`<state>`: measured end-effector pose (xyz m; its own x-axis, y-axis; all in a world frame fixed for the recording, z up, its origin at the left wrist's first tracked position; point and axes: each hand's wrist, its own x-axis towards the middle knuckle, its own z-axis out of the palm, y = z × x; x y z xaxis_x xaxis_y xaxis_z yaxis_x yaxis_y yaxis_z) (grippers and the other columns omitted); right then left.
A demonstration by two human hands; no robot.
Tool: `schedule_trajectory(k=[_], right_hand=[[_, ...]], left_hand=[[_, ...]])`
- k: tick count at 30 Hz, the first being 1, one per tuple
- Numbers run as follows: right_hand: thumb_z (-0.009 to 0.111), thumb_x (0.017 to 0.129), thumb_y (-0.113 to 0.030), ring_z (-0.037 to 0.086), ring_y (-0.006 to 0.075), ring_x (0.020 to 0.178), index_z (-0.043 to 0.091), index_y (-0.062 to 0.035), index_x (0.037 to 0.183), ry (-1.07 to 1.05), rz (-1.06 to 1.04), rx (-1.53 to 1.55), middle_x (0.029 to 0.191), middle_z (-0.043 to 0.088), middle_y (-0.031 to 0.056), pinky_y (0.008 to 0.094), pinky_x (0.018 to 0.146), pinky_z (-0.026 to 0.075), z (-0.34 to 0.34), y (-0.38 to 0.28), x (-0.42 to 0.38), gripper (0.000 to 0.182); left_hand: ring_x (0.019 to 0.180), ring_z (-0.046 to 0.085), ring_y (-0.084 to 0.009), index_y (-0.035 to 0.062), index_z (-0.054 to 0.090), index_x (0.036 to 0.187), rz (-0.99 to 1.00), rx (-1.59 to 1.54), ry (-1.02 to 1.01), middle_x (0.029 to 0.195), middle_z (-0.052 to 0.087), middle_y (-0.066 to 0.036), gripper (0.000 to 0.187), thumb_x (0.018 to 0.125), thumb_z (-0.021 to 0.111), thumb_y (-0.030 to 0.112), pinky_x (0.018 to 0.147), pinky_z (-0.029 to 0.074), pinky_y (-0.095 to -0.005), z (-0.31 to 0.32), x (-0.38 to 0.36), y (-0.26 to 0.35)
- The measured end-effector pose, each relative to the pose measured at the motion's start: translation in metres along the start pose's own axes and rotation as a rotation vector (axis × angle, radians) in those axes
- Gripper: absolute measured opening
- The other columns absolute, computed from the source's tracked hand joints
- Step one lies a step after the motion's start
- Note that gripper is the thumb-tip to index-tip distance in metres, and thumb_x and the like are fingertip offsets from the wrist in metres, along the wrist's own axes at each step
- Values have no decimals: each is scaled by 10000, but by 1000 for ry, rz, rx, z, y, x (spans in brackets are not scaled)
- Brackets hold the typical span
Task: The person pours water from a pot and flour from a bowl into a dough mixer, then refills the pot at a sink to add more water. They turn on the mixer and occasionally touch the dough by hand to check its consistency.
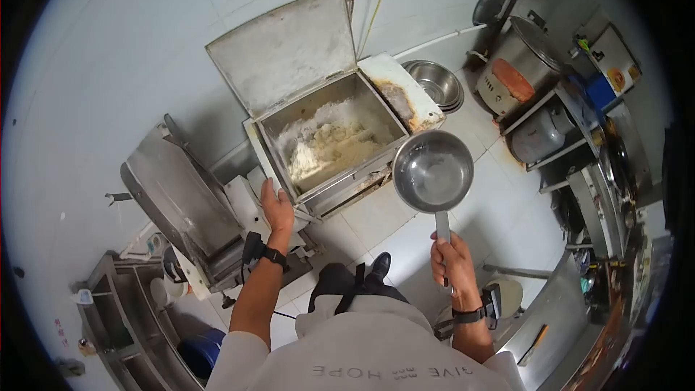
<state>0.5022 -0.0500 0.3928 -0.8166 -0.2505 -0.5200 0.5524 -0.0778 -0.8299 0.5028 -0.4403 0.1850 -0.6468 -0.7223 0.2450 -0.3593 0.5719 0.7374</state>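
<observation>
My right hand (452, 259) is wrapped round the handle of a round steel ladle (434, 199). The ladle's bowl faces up, and its bottom looks shiny and wet. My left hand (276, 206) lies with fingers stretched out at the front left corner of a steel dough mixer (394, 146). Inside the mixer's tub is a heap of white and yellowish flour (329, 141), some of it clumped against the walls. The mixer's lid (289, 47) stands raised behind the tub.
Left of the mixer stands a second steel machine with a curved hopper (177, 188). Stacked steel basins (434, 83) sit on the floor at the back right, near a large steel pot (517, 65). A shelf with a gas cylinder (539, 137) lines the right side.
</observation>
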Motion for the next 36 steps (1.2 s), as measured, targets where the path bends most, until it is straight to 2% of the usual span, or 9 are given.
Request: schedule_trajectory(k=[8,16,21,23,27,29,30,32,36], right_hand=[[447,987,-168,388,68,436,478,16,1082,-101,35,-137,661,434,8,226,348,323,16,-37,108,209],[477,971,-176,397,73,423,501,19,1013,-162,50,-430,635,453,8,241,347,333,69,-52,179,201],[486,969,-194,423,88,428,507,-1,932,-208,66,-556,604,452,6,255,367,354,88,-52,207,197],[471,972,-180,385,51,434,521,-15,998,-237,47,-656,616,438,-23,228,360,322,93,-53,216,174],[478,967,-183,396,53,446,527,-28,966,-309,-87,-801,616,448,-27,236,376,333,81,-46,241,163],[495,946,-178,519,201,477,500,10,863,-295,-41,-876,593,525,99,363,476,427,75,-54,246,206],[495,946,-178,519,201,477,500,10,863,-301,-44,-880,593,525,99,363,476,427,68,-53,251,206],[493,941,-174,572,314,567,503,21,873,-293,-236,-1058,624,549,167,421,555,450,52,-51,263,206],[499,935,-176,581,393,647,502,25,882,-278,-204,-1090,669,562,214,462,614,447,42,-60,272,208]], left_hand=[[1325,374,-392,-29,476,1329,-82,120,49,1412,414,-247,436,904,531,52,1101,313,-450,36,42,-6],[1337,344,-407,-25,467,1336,-53,257,50,1445,361,-252,465,880,540,23,1114,297,-442,75,85,-42],[1368,285,-415,-29,441,1351,-30,346,1,1468,317,-257,470,899,525,68,1119,274,-483,71,89,-29],[1369,280,-420,-34,441,1350,-23,367,5,1466,316,-261,464,906,516,79,1119,270,-489,72,89,-25],[1364,280,-429,-38,434,1355,-26,376,15,1466,312,-269,464,913,501,85,1117,268,-493,70,86,-15],[1363,282,-430,-36,432,1359,-22,390,31,1467,311,-270,469,912,503,86,1116,270,-493,71,84,-16],[1361,284,-430,-33,429,1363,3,401,41,1467,309,-271,473,911,505,87,1115,273,-492,72,86,-17],[1362,286,-425,-28,429,1365,-12,420,40,1469,309,-268,476,910,508,86,1115,274,-489,73,89,-16],[1366,287,-411,-20,432,1365,-1,440,59,1468,318,-259,474,911,507,93,1119,272,-478,74,86,-16]])
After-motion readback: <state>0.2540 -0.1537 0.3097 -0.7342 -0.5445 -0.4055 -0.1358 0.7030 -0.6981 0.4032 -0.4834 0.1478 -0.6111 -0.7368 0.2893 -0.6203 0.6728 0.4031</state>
